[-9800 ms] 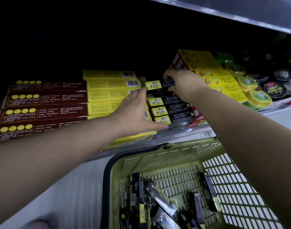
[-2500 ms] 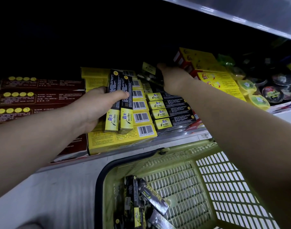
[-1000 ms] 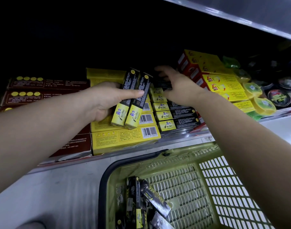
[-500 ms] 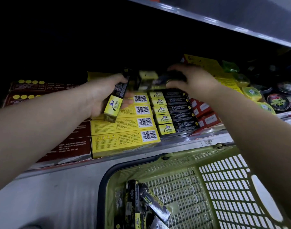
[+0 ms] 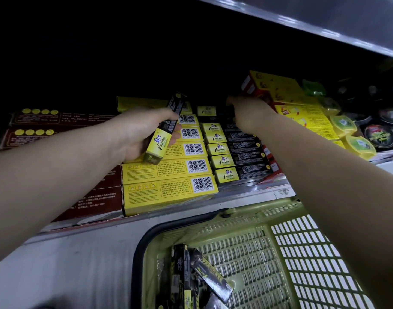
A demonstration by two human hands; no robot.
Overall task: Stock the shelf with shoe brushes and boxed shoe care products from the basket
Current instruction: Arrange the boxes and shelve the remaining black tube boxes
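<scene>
My left hand (image 5: 133,132) grips one black-and-yellow shoe care box (image 5: 163,134), tilted with its yellow end down, in front of the shelf. My right hand (image 5: 251,114) reaches to the back of the row of matching boxes (image 5: 235,150) and holds the black end of another box (image 5: 206,110) lying there; its fingertips are hidden in the dark. Below stands the green basket (image 5: 213,221) with several more black boxes (image 5: 191,275) in its left part.
Flat yellow boxes with barcodes (image 5: 166,192) are stacked left of the row, dark red boxes (image 5: 95,197) further left. Red-and-yellow boxes (image 5: 298,112) and round tins (image 5: 380,134) fill the right. An upper shelf (image 5: 324,18) hangs overhead.
My right hand took one of the two boxes from my left hand and carried it to the back of the row. My left hand now holds a single box.
</scene>
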